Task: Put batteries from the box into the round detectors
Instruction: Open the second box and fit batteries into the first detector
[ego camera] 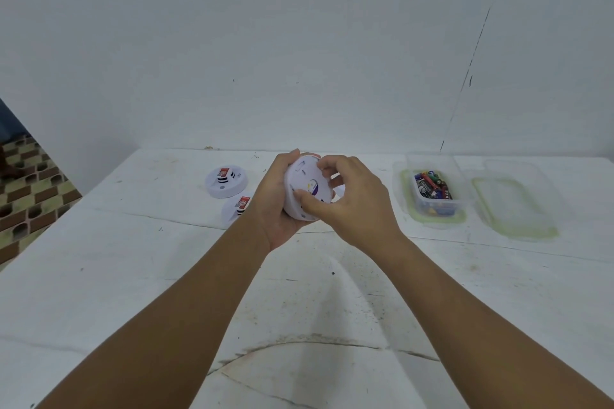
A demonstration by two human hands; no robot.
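Both hands (319, 199) raised together — fingers curled round one detector (307, 189).

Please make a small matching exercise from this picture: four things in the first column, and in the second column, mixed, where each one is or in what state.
Things
1. held detector
2. box
3. lid
4. far detector

Places or states
A. lies on the table at the far right, apart from its container
B. stands open with batteries inside
C. rests on the table to the left of the hands
D. is gripped above the table by the left hand and right hand

Pairs: 1-D, 2-B, 3-A, 4-C
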